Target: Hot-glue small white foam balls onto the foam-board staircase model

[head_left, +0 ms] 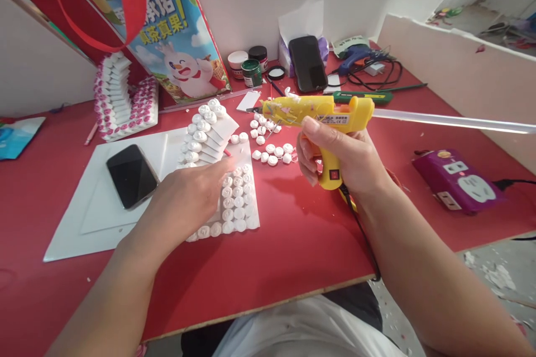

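Note:
My right hand (339,150) is closed round the handle of a yellow hot glue gun (301,107), held above the table with its nozzle toward the left. A long clear glue stick (452,121) sticks out of its back. My left hand (196,187) is bent over a white piece (238,201) covered in rows of small white rosettes. Its fingers look curled in, and their tips are hidden behind the hand. Stepped white panels (215,134) edged with rosettes rise behind it. Loose white rosettes (272,153) lie on the table between my hands.
A phone (132,175) rests on white board (71,228) at left. A pink-dotted white model (125,103) and a printed bag (180,39) stand behind. Paint jars (251,72), another phone (307,64) and a blue glue gun (360,58) are at the back; a purple power socket (458,181) is right.

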`<state>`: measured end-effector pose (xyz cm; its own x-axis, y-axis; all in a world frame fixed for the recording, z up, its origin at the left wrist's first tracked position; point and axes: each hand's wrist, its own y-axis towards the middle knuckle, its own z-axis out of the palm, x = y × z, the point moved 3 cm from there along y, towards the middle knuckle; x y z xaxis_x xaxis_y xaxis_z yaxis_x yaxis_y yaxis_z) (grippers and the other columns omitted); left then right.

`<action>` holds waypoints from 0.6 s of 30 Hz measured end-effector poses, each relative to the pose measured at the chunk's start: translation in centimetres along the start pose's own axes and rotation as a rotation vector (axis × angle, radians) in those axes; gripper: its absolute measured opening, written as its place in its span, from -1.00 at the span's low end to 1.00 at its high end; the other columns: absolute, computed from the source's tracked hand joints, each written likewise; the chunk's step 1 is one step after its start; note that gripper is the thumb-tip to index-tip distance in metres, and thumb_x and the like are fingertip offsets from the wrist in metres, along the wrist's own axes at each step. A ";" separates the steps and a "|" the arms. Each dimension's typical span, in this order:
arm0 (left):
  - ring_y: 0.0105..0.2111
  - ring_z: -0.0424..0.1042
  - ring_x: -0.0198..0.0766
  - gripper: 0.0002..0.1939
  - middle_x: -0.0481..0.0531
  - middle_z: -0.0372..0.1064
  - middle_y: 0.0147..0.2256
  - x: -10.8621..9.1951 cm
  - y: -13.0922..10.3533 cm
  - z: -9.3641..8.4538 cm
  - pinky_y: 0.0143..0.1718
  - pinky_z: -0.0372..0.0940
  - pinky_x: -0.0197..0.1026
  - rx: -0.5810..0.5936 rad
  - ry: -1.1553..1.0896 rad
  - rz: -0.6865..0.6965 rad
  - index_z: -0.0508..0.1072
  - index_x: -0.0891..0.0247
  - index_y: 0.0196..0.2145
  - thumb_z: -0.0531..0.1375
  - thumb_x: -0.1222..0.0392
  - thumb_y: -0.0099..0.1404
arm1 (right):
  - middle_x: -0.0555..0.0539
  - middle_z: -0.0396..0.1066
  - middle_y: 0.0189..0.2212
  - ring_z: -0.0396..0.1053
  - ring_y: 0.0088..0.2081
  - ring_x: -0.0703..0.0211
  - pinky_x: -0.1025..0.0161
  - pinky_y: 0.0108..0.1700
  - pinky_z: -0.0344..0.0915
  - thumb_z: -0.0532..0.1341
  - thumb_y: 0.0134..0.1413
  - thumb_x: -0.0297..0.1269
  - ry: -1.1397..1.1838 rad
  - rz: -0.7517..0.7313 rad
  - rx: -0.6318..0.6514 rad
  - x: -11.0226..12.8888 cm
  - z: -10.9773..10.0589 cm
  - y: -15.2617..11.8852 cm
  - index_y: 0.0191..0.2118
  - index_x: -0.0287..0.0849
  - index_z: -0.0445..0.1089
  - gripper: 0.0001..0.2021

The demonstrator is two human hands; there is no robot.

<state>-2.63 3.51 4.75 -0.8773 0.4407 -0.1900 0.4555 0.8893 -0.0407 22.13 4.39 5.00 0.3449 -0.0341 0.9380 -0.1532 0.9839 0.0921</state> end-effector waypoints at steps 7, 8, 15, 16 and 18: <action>-0.17 0.65 0.00 -0.52 0.05 0.66 -0.29 0.2 0.0 0.5 -0.11 0.44 -0.08 -0.013 0.081 -0.011 0.55 0.08 0.16 -0.02 0.27 0.45 | 0.14 0.24 -0.65 0.20 -0.68 0.35 0.33 -0.70 0.22 0.46 0.14 -0.02 -0.005 -0.005 0.001 0.1 0.1 0.0 -0.40 -0.10 0.47 -0.70; -0.16 0.65 0.00 -0.52 0.04 0.66 -0.30 0.3 0.0 0.5 -0.11 0.44 -0.08 -0.019 0.079 -0.006 0.55 0.07 0.15 -0.02 0.28 0.45 | 0.14 0.24 -0.65 0.20 -0.69 0.35 0.33 -0.70 0.22 0.46 0.14 -0.03 -0.006 -0.007 0.005 0.1 0.2 0.0 -0.40 -0.10 0.47 -0.71; -0.17 0.65 0.00 -0.50 0.04 0.67 -0.25 0.5 0.0 0.5 -0.15 0.46 -0.08 -0.059 0.080 0.027 0.56 0.06 0.15 0.01 0.31 0.40 | 0.15 0.21 -0.65 0.19 -0.69 0.37 0.34 -0.70 0.21 0.41 0.17 -0.04 -0.050 -0.010 -0.017 0.2 0.3 0.0 -0.40 -0.08 0.43 -0.72; -0.18 0.65 0.01 -0.49 0.05 0.68 -0.22 0.4 0.0 0.4 -0.16 0.46 -0.08 -0.069 0.089 0.037 0.56 0.08 0.15 0.00 0.32 0.40 | 0.15 0.21 -0.65 0.19 -0.69 0.37 0.34 -0.70 0.20 0.41 0.18 -0.05 -0.051 -0.015 -0.016 0.2 0.3 -0.1 -0.42 -0.08 0.42 -0.72; -0.17 0.65 0.01 -0.47 0.08 0.68 -0.12 0.1 0.2 0.2 -0.17 0.47 -0.06 -0.097 0.105 0.073 0.57 0.13 0.15 -0.02 0.35 0.38 | 0.14 0.21 -0.65 0.21 -0.69 0.37 0.34 -0.69 0.20 0.38 0.20 -0.04 -0.073 -0.022 -0.024 0.3 0.3 -0.1 -0.47 -0.09 0.39 -0.67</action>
<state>-2.64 3.71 4.54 -0.8558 0.5103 -0.0849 0.5062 0.8599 0.0656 21.99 4.24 5.38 0.2795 -0.0679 0.9577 -0.1236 0.9866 0.1061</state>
